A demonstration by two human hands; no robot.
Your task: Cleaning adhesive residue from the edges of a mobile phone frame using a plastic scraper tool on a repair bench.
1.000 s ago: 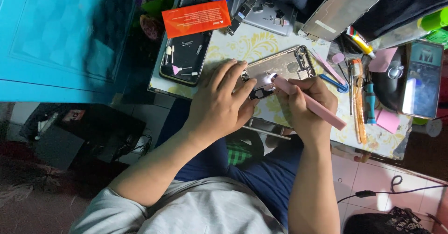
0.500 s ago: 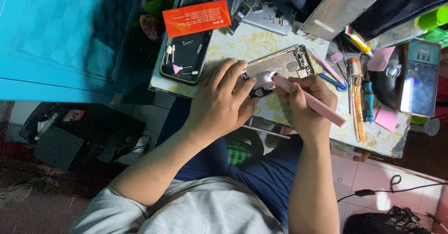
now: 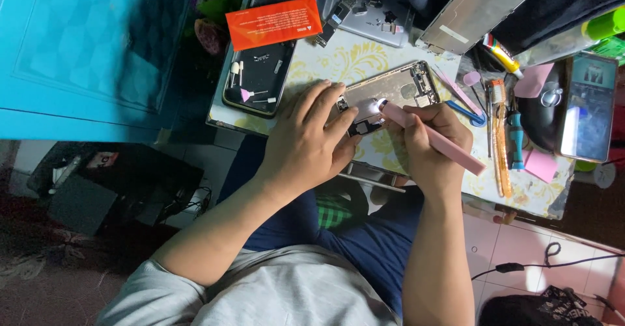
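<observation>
Two hands: both of mine work on one opened phone (image 3: 390, 95) lying on the patterned table (image 3: 338, 59).
Left hand (image 3: 306, 147): I press it flat on the phone's near end, fingers spread and resting on the case, not closed around anything.
Right hand (image 3: 430, 150): I grip a pink pen-shaped tool (image 3: 433, 138) with closed fingers, held like a pencil.
Tool tip: it touches the phone's inside just beside my left fingertips, where a bright spot of light shows.
Phone position: centre of the table, tilted, between my two hands.
Left of phone: a dark tray (image 3: 259, 79) with small parts, an orange card (image 3: 273, 23) lying over its far end.
Right of phone: screwdrivers (image 3: 500, 131) and a second phone (image 3: 589, 108).
</observation>
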